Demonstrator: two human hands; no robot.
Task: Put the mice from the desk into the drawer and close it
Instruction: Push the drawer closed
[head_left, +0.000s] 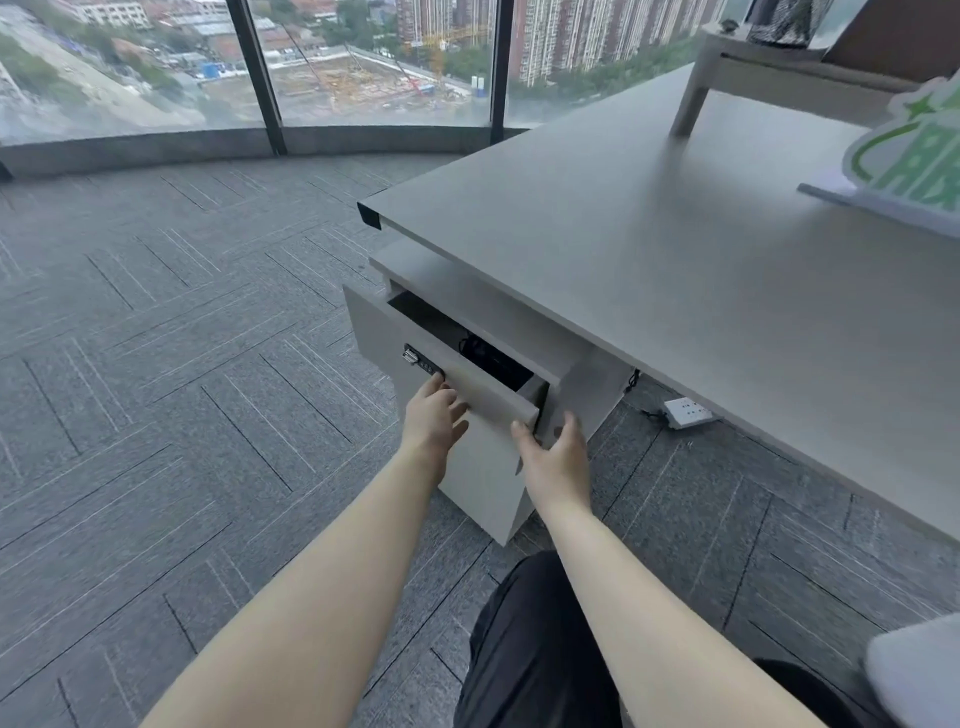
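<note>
The top drawer (488, 392) of a light grey cabinet under the desk (649, 249) stands partly open. Dark objects (480, 351) lie inside it; I cannot tell them apart. My left hand (434, 415) rests flat against the drawer front beside a black combination lock (422, 364). My right hand (553, 454) is open at the drawer's right corner, fingers spread against its front and side. Neither hand holds anything. No mouse shows on the desk top.
A green and white sign (914, 156) stands on the desk at the right, behind it a raised shelf (769, 62). A white power strip (688, 411) lies on the carpet under the desk. Large windows (363, 62) run along the far wall.
</note>
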